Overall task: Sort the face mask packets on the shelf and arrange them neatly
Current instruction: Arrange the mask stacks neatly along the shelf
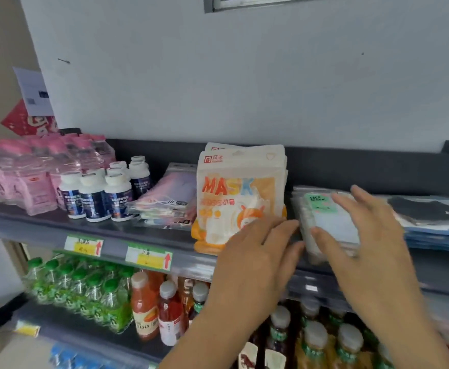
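The green-labelled mask stack (324,217) lies under the right hand (370,235), its fingers straight and ungripping; the flat, released left hand (258,251) touches the upright orange packets (231,187) beside it.

pale grey wall (244,75) behind dark shelving (351,167), window frame (271,2) above.

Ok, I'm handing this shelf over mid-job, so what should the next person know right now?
Left hand: open, fingers flat by the lower front of the upright orange MASK packets.
Right hand: open, lying flat on the green-label packet stack.
Pink packets lie flat, fanned unevenly, left of the orange ones; dark packets stacked on the right.
Done: types look grouped.
Left: probably square up the green-label stack, then the pink pile.
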`<state>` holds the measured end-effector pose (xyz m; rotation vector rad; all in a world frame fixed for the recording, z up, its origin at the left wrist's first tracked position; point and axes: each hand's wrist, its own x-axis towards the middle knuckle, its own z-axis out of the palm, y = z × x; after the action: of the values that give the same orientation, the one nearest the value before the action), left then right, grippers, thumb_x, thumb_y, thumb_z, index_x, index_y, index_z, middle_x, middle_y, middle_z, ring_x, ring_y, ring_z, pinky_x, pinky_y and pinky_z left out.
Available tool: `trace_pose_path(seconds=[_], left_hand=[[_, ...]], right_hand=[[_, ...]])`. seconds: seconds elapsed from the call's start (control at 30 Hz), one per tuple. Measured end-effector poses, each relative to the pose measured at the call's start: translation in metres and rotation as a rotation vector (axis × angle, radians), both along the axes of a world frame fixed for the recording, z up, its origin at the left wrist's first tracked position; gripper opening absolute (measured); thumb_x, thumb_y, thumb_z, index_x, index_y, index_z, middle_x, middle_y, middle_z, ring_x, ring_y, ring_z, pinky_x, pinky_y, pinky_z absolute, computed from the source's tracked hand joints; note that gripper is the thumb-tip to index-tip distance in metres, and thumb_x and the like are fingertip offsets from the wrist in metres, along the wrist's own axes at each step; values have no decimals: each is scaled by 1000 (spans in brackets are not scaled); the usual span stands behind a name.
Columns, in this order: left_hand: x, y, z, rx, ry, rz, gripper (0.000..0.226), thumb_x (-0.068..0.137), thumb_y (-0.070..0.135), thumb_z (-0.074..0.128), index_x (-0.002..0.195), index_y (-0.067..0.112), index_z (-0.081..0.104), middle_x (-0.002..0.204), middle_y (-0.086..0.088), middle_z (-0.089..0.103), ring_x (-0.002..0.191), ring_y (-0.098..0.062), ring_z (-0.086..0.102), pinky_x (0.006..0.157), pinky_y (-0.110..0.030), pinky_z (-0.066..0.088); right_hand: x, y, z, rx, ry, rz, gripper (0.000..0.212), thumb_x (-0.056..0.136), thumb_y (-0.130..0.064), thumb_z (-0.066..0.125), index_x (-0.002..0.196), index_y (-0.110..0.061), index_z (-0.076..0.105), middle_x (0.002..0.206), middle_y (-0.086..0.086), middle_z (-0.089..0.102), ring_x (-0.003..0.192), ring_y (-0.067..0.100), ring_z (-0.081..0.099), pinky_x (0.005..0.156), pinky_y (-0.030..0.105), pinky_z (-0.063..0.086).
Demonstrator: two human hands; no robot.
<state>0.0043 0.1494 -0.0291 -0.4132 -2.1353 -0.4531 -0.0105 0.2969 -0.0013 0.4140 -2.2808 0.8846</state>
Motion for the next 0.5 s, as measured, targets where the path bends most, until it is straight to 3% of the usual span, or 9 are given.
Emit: trace_pose_path(seconds=[0.1, 0.17, 0.3, 0.37, 0.5], left_hand=[[7, -71, 9, 152, 33, 43, 30, 93, 34, 48, 114, 19, 63, 111, 3, 63, 101, -10, 55, 84, -18, 42], [5, -118, 8, 230, 27, 98, 29, 93, 30, 48, 116, 18, 60, 112, 2, 61, 103, -10, 52, 87, -16, 39], [-2, -188, -5, 319, -128, 203, 42, 90, 18, 59, 131, 14, 51, 129, -4, 52, 119, -20, 47, 100, -31, 39], [-9, -213, -11, 275, -217, 223, 55, 88, 23, 61, 139, 13, 42, 138, -6, 46, 129, -22, 40, 106, -28, 28], [-25, -239, -17, 208, -390, 188, 72, 89, 30, 60, 147, 13, 22, 151, -5, 27, 140, -21, 23, 113, -28, 18]], right_hand=[[19, -69, -1, -16, -60, 202, 51, 88, -34, 56, 135, -36, 40, 141, -24, 27, 123, -18, 21, 97, -3, 12], [26, -110, -4, -12, -157, 298, 53, 91, -37, 51, 138, -44, 29, 142, -32, 20, 124, -21, 17, 103, 2, 17], [29, -178, -7, -45, -349, 383, 62, 95, -39, 46, 144, -47, 10, 138, -40, 12, 123, -22, 11, 104, 4, 18], [26, -206, -7, -77, -414, 402, 67, 95, -38, 47, 145, -46, 4, 144, -37, 8, 129, -17, 9, 112, 16, 17], [7, -250, -8, -177, -437, 389, 72, 95, -29, 50, 149, -36, 3, 153, -26, 3, 140, -6, 6, 114, 19, 12]])
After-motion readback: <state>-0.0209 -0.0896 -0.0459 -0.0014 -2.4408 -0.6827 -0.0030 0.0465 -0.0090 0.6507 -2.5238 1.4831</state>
